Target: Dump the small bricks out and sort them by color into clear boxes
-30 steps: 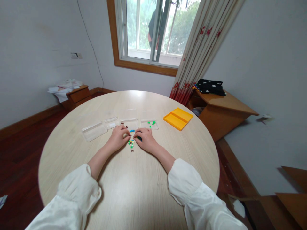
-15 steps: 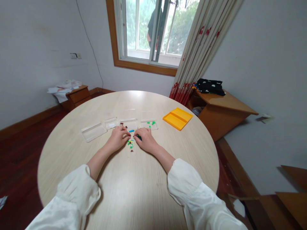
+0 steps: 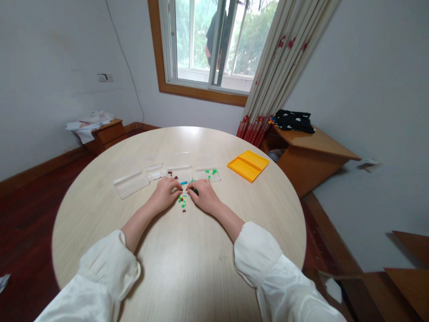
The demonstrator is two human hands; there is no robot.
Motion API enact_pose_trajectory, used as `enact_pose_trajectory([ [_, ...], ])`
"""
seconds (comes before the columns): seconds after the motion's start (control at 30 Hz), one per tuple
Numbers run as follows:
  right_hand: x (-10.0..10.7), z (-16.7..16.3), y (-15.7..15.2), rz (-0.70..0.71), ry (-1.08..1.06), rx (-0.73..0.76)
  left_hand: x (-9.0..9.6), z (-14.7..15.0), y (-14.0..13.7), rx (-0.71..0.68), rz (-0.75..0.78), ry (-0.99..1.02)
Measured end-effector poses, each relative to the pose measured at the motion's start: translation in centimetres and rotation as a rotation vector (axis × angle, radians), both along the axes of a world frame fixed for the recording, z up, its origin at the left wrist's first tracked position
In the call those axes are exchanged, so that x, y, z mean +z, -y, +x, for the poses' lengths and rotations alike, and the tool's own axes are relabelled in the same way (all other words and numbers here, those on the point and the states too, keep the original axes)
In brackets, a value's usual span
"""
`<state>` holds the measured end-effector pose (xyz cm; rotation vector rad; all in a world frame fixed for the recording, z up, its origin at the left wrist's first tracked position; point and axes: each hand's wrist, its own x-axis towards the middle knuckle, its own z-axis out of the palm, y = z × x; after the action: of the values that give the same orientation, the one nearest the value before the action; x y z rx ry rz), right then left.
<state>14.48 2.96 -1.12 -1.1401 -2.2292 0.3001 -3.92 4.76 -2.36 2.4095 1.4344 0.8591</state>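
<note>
A small pile of mixed plastic toy bricks [image 3: 182, 200] in green, yellow, white and brown lies on the round table [image 3: 187, 268]. Fingers curled and thumb close to the fingertips, my left hand [image 3: 165, 194] sits at the pile's left edge. Across a narrow gap, my right hand [image 3: 204, 195] bends over the pile's right side. Dark and green bits show under its fingers, but what either hand pinches is too small to make out. Blue bricks [image 3: 183, 183] lie just beyond the fingertips. One brown brick [image 3: 184, 210] rests on the near side of the pile.
Beyond my hands stand clear plastic boxes: one with brown pieces [image 3: 180, 173], one with green pieces [image 3: 217, 177], a small one [image 3: 154, 171] and a larger one [image 3: 130, 184] at left. A yellow two-part tray [image 3: 248, 166] lies right. A cabinet [image 3: 311, 145] stands beyond the table.
My right fingers have shifted slightly, and more blue pieces show just beyond them. My left hand stays almost still; the boxes and tray have not moved.
</note>
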Motion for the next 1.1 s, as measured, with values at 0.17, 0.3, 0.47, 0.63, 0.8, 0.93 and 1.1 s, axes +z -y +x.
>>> enact_pose_trajectory([
  [0.17,-0.1,0.0,-0.1,-0.005,-0.012,0.005,0.4,0.1,0.1,-0.006,-0.022,-0.002],
  [0.3,-0.1,0.1,-0.2,-0.019,-0.031,0.000,0.8,0.3,0.4,-0.002,-0.039,-0.005],
  [0.47,-0.3,0.1,-0.3,-0.019,-0.069,0.005,1.1,0.4,0.6,0.009,-0.060,-0.002],
  [0.63,-0.8,0.1,-0.7,0.050,-0.108,0.016,1.0,0.4,0.5,0.006,-0.073,0.012],
  [0.8,-1.0,0.2,-0.9,0.075,-0.111,0.005,0.6,0.3,0.3,-0.018,-0.092,0.008],
  [0.93,-1.0,0.2,-0.8,0.082,-0.133,0.015,0.3,0.2,0.1,-0.055,-0.094,-0.020],
  [1.1,-0.9,0.1,-0.5,0.076,-0.169,0.019,-0.1,0.0,-0.2,-0.069,-0.068,-0.025],
])
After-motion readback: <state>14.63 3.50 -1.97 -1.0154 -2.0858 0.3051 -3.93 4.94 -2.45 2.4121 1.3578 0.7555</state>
